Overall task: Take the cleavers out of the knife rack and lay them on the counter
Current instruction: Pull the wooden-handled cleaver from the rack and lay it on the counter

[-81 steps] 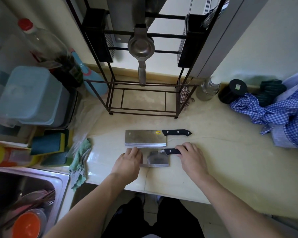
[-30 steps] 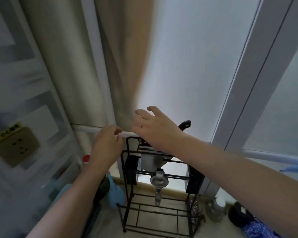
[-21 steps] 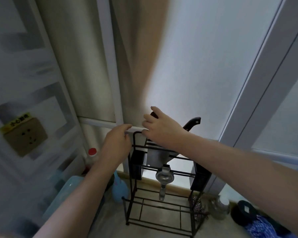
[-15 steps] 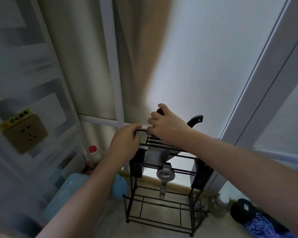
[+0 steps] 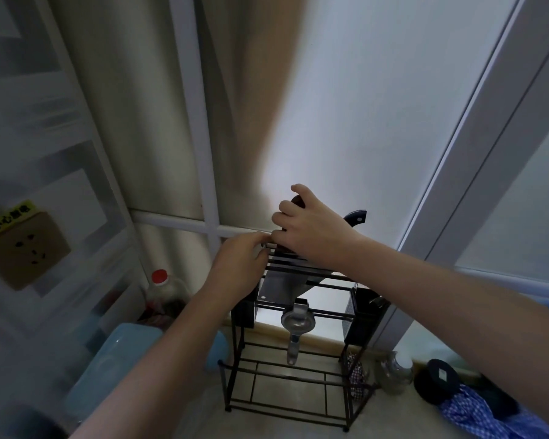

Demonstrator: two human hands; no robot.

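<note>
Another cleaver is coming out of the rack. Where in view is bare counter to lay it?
Only the counter strip in front of the knife rack is bare. Crowded left by the blue container, right by the glass jar and checked cloth.

Space above black wire knife rack (image 5: 298, 315) open toward pale wall. Left side crowded: red-capped bottle (image 5: 162, 289), light blue plastic container (image 5: 114, 359).
</note>
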